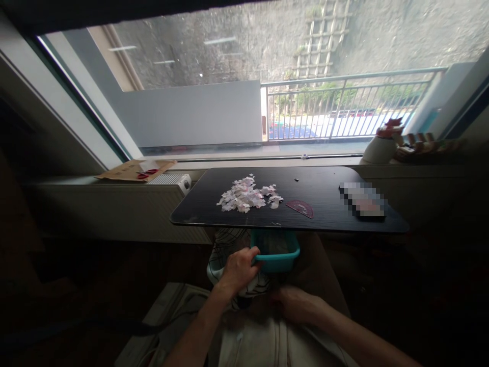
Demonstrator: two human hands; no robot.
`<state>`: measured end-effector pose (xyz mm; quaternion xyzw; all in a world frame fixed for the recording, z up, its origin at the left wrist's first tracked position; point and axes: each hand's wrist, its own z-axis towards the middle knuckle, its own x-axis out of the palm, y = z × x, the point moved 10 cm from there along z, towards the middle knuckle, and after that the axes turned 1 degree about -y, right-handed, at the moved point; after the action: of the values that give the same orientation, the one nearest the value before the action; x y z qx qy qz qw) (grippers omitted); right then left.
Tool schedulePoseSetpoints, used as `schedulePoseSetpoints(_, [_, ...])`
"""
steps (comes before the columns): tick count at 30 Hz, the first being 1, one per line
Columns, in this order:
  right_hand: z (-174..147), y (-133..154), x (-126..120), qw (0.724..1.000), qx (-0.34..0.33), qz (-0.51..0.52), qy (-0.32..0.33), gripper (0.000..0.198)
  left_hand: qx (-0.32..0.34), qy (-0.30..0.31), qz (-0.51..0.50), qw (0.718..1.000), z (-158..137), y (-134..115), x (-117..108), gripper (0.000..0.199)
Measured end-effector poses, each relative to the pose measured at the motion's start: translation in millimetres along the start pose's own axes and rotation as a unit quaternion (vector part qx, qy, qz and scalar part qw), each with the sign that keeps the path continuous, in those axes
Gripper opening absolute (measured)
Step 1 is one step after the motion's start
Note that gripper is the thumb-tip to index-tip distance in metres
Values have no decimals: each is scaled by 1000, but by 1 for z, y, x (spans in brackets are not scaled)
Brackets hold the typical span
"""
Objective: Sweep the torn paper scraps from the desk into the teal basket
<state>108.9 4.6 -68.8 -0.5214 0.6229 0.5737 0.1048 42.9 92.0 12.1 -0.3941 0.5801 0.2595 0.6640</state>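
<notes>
Head view: left hand (241,266) closed round teal basin (277,264) rim, below black table (198,204) edge; right hand (293,303) apart, grip unclear

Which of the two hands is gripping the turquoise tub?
The left hand, closed on the left side of the turquoise tub. The right hand is lower in the picture, apart from it.

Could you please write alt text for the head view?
A person's left hand grips the side of a turquoise tub below a black table; the right hand is nearer the body. On the table lie paper scraps, a protractor and a pixelated object.
</notes>
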Motion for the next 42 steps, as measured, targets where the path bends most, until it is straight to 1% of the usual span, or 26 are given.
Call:
schedulePoseSetpoints(5, [10, 1, 20, 995, -4, -26, 97, 38, 2, 7, 5, 1000, 1, -3, 2, 12])
schedulePoseSetpoints(7, [14, 0, 25, 991, 2, -41, 125, 39, 5, 12, 9, 1000, 1, -6, 3, 12])
schedulePoseSetpoints(9, [17, -1, 28, 989, 17, -61, 134, 38, 9, 15, 13, 1000, 0, -9, 4, 12])
schedulePoseSetpoints(11, [15, 0, 28, 988, 34, -79, 127, 36, 13, 17, 19, 1000, -1, -12, 5, 11])
schedulePoseSetpoints(14, [2, 3, 16, 990, 45, -82, 107, 32, 18, 18, 26, 999, -4, -14, 5, 11])
schedulePoseSetpoints(17, [-15, 11, -15, 994, 29, -54, 86, 29, 20, 17, 27, 999, -6, -12, 5, 10])
schedulePoseSetpoints(20, [-23, 22, -64, 998, 15, -35, 58, 27, 23, 14, 25, 999, -6, -10, 7, 9])
schedulePoseSetpoints(22, [-20, 29, -103, 999, 13, -52, 11, 28, 25, 11, 23, 999, -5, -9, 9, 9])
schedulePoseSetpoints(24, [-12, 37, -140, 994, 19, -93, -59, 28, 27, 7, 22, 999, -5, -10, 10, 8])
schedulePoseSetpoints(25, [-8, 41, -154, 988, 27, -117, -96, 30, 28, 5, 22, 999, -6, -10, 10, 8])
schedulePoseSetpoints(27, [0, 49, -170, 975, 41, -164, -148, 30, 30, 2, 22, 999, -6, -11, 10, 8])
schedulePoseSetpoints(29, [7, 56, -171, 964, 48, -200, -167, 27, 33, 1, 21, 999, -7, -10, 9, 9])
schedulePoseSetpoints(34, [12, 63, -153, 951, 52, -259, -162, 21, 45, 10, 5, 999, -9, -5, 4, 11])
schedulePoseSetpoints(38, [9, 59, -141, 948, 42, -276, -150, 21, 44, 24, -11, 999, -11, 1, 4, 10])
schedulePoseSetpoints(42, [8, 49, -136, 951, 41, -269, -149, 22, 36, 33, -20, 999, -9, 2, 8, 14])
